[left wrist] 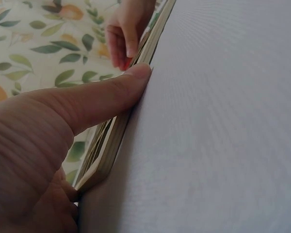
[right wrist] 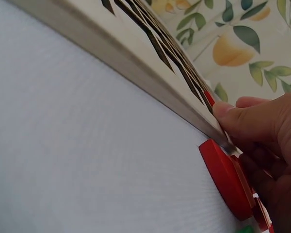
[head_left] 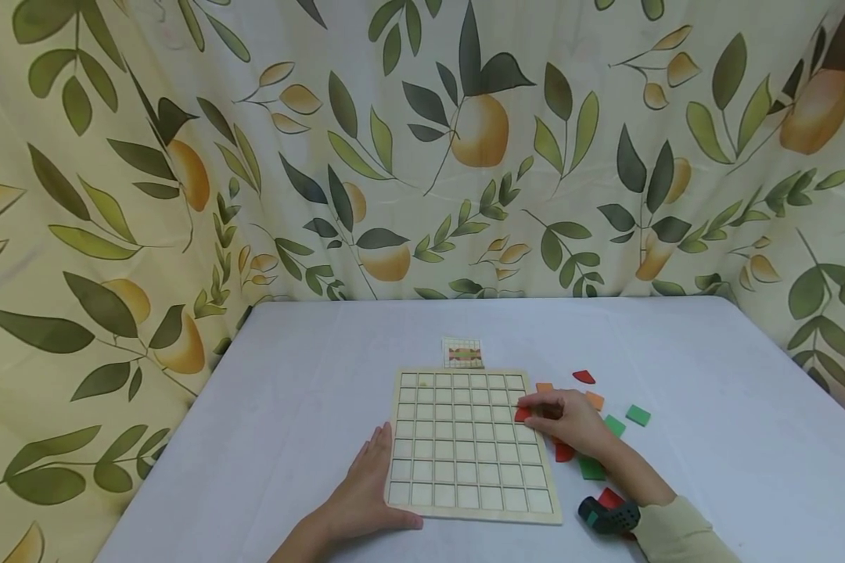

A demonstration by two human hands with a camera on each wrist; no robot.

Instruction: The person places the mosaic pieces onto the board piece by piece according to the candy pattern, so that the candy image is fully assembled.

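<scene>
A square wooden grid board [head_left: 468,518] with rows of pale cells lies on the table. My left hand [head_left: 368,491] steadies its near left corner, straight fingers along the left edge and thumb [left wrist: 114,94] along the near edge. Over the right side of the board, my right hand [head_left: 570,418] pinches a small red piece [head_left: 522,415] between thumb and fingers. In the right wrist view this red piece [right wrist: 209,98] shows as a sliver at the fingertips, over the outer cells. A thicker stack of red pieces [right wrist: 225,179] sits below that hand, beside the board's edge.
Beyond the board lies a small pattern card [head_left: 463,353] with a coloured design on a grid. Loose green [head_left: 638,415], orange [head_left: 595,400] and red [head_left: 584,377] pieces are scattered right of the board, some under the right forearm. A black band [head_left: 609,516] is on the right wrist. A leaf-patterned curtain [head_left: 422,156] hangs behind the table.
</scene>
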